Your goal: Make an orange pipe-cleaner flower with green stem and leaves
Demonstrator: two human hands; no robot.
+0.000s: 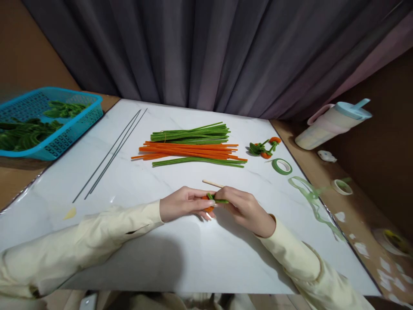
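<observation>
Near the table's front middle, my left hand (pixel 180 204) pinches a small orange pipe cleaner flower (pixel 209 209) between thumb and fingers. My right hand (pixel 241 207) meets it from the other side, its fingers closed on a short green pipe cleaner (pixel 222 201) at the flower. A thin wooden stick (pixel 211 184) pokes out from behind the right hand; its other end is hidden. Beyond both hands lie a bundle of orange pipe cleaners (pixel 190 150) and green pipe cleaners (pixel 190 134), with a few more green ones in front.
At left stand a blue basket (pixel 72 125) of green leaf pieces and several dark wires (pixel 112 159). To the right are finished-looking orange-green flowers (pixel 265 148), green tape (pixel 276 167), a loose tape strip (pixel 311 196), another tape roll (pixel 342 187) and a tumbler (pixel 329 127).
</observation>
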